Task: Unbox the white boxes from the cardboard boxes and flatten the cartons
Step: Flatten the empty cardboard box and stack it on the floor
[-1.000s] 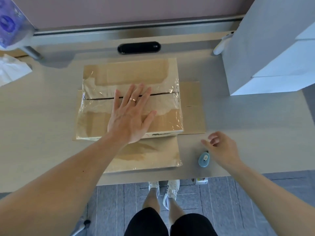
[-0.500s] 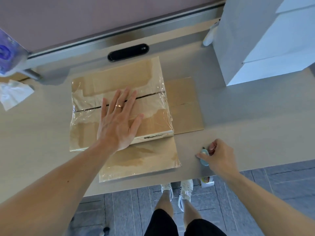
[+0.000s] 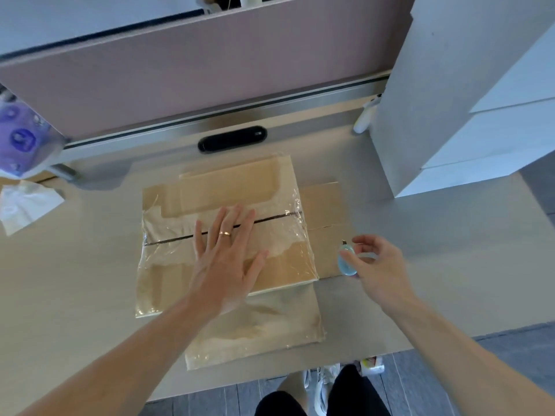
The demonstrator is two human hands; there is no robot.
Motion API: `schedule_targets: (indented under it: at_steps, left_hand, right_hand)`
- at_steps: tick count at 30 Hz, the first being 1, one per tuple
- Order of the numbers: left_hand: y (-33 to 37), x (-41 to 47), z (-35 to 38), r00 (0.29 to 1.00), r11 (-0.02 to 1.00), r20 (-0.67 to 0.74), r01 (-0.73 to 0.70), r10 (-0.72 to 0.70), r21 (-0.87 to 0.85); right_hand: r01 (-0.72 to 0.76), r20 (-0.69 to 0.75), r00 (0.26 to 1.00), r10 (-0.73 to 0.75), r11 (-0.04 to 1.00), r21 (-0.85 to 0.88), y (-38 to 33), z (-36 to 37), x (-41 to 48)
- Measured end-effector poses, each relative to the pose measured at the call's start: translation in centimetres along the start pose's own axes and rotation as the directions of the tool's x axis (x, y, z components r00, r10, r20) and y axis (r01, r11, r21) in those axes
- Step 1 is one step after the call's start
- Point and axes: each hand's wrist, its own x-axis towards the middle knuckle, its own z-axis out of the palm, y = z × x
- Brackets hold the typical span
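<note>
- Head view: a pale wood-grain table [image 3: 75, 280] runs up to a mauve partition panel [image 3: 180, 70] with a metal rail at its foot; a black oval grommet [image 3: 232, 138] sits in the table just before the rail.
- Grey floor tiles show below the table's near edge, along with the person's dark shorts and white shoes.
- A sealed cardboard box [image 3: 234, 187], its top covered in clear tape and split by a dark seam, sits mid-table on flattened cartons [image 3: 326, 205] that stick out to its right and toward the person.
- Stacked white boxes [image 3: 450, 130] stand at the table's far right.
- A crumpled white tissue [image 3: 27, 202] lies at the left, with a purple-printed pack [image 3: 21, 139] behind it.
- The left hand [image 3: 228, 259] lies flat and open on the box top, fingers spread across the seam, a ring on one finger.
- The right hand [image 3: 381, 265] pinches a small blue cutter [image 3: 345, 261] in its fingertips, just right of the box.
- Half a second ago the cutter was at the table's near edge under that hand; now it is lifted beside the box. The left hand has not shifted. The camera has tipped up, showing more of the partition.
- The white boxes are cut off by the frame's right edge; the cutter's blade tip is too small to make out.
</note>
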Motion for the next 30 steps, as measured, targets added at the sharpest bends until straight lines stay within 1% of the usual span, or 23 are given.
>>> schedule_targets:
  at_steps: [2,3,4,5,6,8,9,11,13,16,18,23,25,30]
  left_hand:
    - [0.0,1.5,-1.0,0.996,0.995,-0.065,-0.069,0.064,-0.071]
    - [0.2,2.7,-1.8,0.992,0.989,-0.066,-0.11,0.104,-0.1]
    - [0.7,4.1,-2.7,0.99,0.98,-0.03,-0.139,0.136,-0.144]
    - [1.1,5.8,-3.5,0.984,0.968,0.035,-0.166,0.176,-0.186]
    - [1.6,7.6,-4.3,0.966,0.96,0.103,-0.215,0.236,-0.179]
    - [2.7,11.0,-5.4,0.901,0.929,0.233,-0.369,0.365,-0.026]
    - [3.1,12.5,-5.8,0.868,0.904,0.302,-0.426,0.394,0.043]
    - [3.9,14.4,-6.7,0.822,0.878,0.426,-0.464,0.377,0.117]
    - [4.9,15.5,-7.3,0.792,0.862,0.492,-0.485,0.36,0.149]
    - [6.1,16.4,-7.3,0.774,0.835,0.505,-0.524,0.383,0.17]
    - [6.4,16.8,-7.2,0.771,0.837,0.526,-0.516,0.36,0.184]
    - [7.9,17.5,-7.4,0.736,0.812,0.622,-0.519,0.266,0.266]
    - [8.5,17.6,-7.6,0.732,0.8,0.633,-0.526,0.253,0.288]
    - [9.1,18.0,-7.7,0.742,0.832,0.632,-0.484,0.225,0.272]
  right_hand:
    - [0.015,0.001,1.0,-0.015,0.995,0.102,-1.4,0.7,0.3]
    - [0.015,0.006,1.0,-0.016,0.989,0.144,-1.9,1.0,0.3]
    - [0.009,0.012,1.0,-0.011,0.984,0.18,-2.2,1.3,0.3]
    - [-0.002,0.019,1.0,-0.002,0.976,0.216,-2.3,1.6,0.3]
    - [-0.018,0.028,1.0,0.011,0.967,0.253,-2.4,1.8,0.3]
    - [-0.051,0.05,0.998,0.038,0.951,0.306,-2.8,2.1,0.5]
    - [-0.056,0.064,0.997,0.038,0.948,0.313,-3.0,2.2,0.8]
    - [-0.041,0.093,0.996,0.014,0.953,0.3,-3.4,2.1,1.6]
    - [-0.023,0.105,0.994,-0.008,0.956,0.293,-3.8,2.0,2.4]
    - [-0.013,0.113,0.993,-0.023,0.952,0.304,-4.1,2.0,3.2]
    - [-0.007,0.129,0.991,-0.033,0.954,0.298,-4.4,2.2,3.7]
    - [0.0,0.186,0.981,-0.063,0.946,0.324,-5.5,2.9,4.9]
    - [0.001,0.213,0.974,-0.074,0.946,0.323,-5.9,3.1,5.2]
    - [-0.016,0.254,0.965,-0.072,0.944,0.329,-6.1,3.2,5.5]
